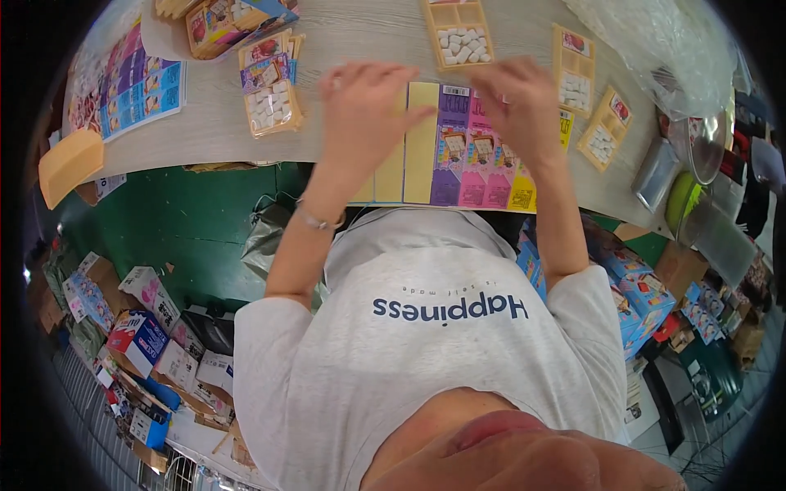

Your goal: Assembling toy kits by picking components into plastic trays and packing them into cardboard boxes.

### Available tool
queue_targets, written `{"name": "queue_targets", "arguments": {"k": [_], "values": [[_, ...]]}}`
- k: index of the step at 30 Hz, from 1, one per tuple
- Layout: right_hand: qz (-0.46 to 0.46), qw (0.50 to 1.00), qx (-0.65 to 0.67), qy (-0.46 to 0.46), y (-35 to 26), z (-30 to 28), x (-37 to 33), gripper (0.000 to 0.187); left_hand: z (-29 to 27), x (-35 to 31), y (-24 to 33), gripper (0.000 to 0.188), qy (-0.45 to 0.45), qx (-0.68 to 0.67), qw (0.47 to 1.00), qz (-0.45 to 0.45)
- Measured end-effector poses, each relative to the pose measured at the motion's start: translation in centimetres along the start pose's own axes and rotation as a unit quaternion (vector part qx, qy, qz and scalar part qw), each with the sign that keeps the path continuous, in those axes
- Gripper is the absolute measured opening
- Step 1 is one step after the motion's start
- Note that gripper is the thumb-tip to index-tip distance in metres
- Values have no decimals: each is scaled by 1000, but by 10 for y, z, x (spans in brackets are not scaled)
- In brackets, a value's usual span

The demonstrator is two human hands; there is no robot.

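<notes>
A cardboard sheet (483,168) lies at the table's near edge. Its right part bears printed purple, pink and yellow strips, and its left part has plain pale-yellow panels (419,155). My left hand (367,105) is over the plain side, fingers stretched and thumb apart, with nothing seen in it. Over the printed side is my right hand (524,102), its fingers apart and slightly blurred, covering part of the sheet's upper right. Just beyond my hands sits an orange plastic tray (442,49) with white pieces in one compartment.
Left of my hands lie stacked filled trays (270,90); two more trays, one large (573,69) and one small (606,129), are on the right. Printed sheets (143,94), an orange scoop (70,168), clear plastic wrap (647,49) and a phone-like slab (655,172) edge the table.
</notes>
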State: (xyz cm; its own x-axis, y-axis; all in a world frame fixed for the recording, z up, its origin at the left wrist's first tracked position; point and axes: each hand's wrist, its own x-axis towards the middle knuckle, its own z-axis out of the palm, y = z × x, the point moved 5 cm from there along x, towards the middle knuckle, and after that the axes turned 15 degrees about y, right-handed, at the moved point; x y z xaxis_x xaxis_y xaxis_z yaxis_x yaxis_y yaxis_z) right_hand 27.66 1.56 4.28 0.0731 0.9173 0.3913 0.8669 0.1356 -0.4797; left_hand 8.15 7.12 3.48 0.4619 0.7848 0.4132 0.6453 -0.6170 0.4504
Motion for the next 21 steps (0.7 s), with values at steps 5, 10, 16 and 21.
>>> {"name": "queue_targets", "arguments": {"k": [5, 10, 16, 21], "values": [[-53, 996, -65, 19, -9, 27, -20, 30, 40, -4, -2, 28, 14, -45, 999, -3], [-27, 998, 23, 45, 3, 39, -24, 28, 48, -3, -8, 17, 0, -102, 995, 4], [-192, 972, -41, 127, 4, 30, -40, 34, 49, -1, -4, 10, 8, -106, 994, -2], [-241, 963, -21, 116, 4, 30, -33, 34, 51, -3, 0, 8, 10, -71, 997, 10]]}}
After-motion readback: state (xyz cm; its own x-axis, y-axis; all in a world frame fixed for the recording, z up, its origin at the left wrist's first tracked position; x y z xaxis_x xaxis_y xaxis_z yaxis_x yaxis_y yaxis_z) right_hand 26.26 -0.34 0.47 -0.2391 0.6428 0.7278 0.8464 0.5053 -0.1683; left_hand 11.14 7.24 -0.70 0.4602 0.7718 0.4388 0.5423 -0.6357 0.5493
